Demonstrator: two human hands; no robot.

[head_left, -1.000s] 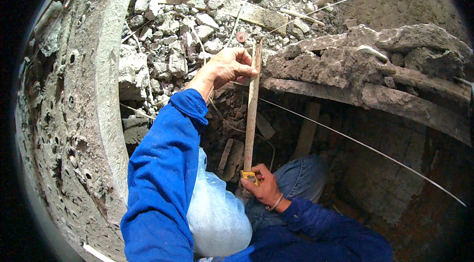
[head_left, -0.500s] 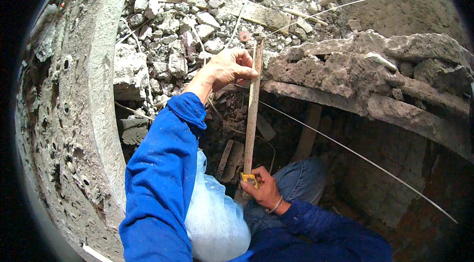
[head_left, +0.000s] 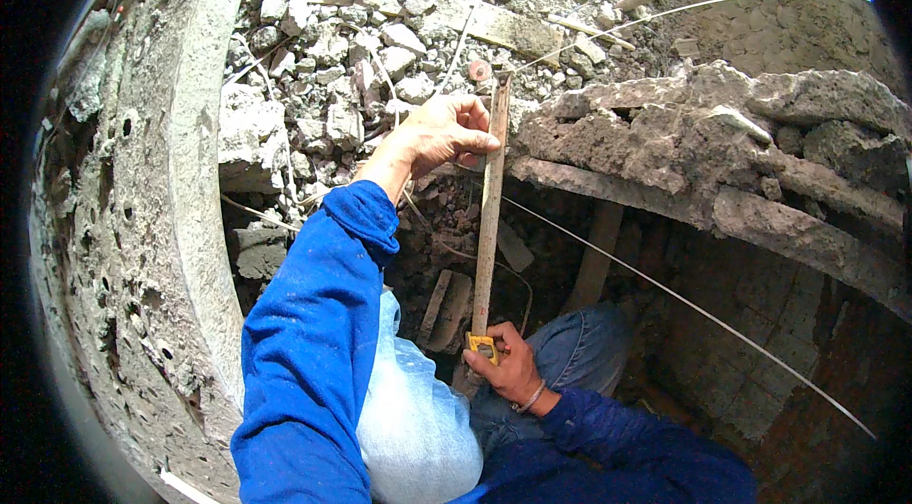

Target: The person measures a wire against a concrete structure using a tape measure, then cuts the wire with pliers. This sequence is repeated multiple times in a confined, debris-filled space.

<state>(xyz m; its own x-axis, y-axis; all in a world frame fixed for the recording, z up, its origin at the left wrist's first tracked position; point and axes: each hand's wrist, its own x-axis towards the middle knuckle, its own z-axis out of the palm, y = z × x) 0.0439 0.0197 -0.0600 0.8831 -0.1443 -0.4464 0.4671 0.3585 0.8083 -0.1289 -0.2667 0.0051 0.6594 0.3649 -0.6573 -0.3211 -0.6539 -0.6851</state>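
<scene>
In my right hand [head_left: 511,363], low in the middle, is a yellow tape measure [head_left: 483,346], with the fingers wrapped round its case. Its worn, pale blade [head_left: 488,233] runs out straight, away from me, over the dark pit. My left hand [head_left: 446,133] pinches the blade between thumb and fingers, a little short of its far end. That end lies close to a reddish round piece [head_left: 480,71] at the edge of the rubble. A thin white line [head_left: 684,299] stretches across to the lower right, passing beside the blade.
Broken concrete rubble [head_left: 328,119] with loose wires fills the far left. At the right, a rough broken concrete ledge [head_left: 703,143] overhangs the dark pit. A pitted concrete wall [head_left: 123,247] rises on the left. My jeans-clad knee [head_left: 408,418] is beneath my arms.
The scene has shifted very slightly to the right in the view. Both hands keep their hold on the tape measure, its blade still drawn out between them.
</scene>
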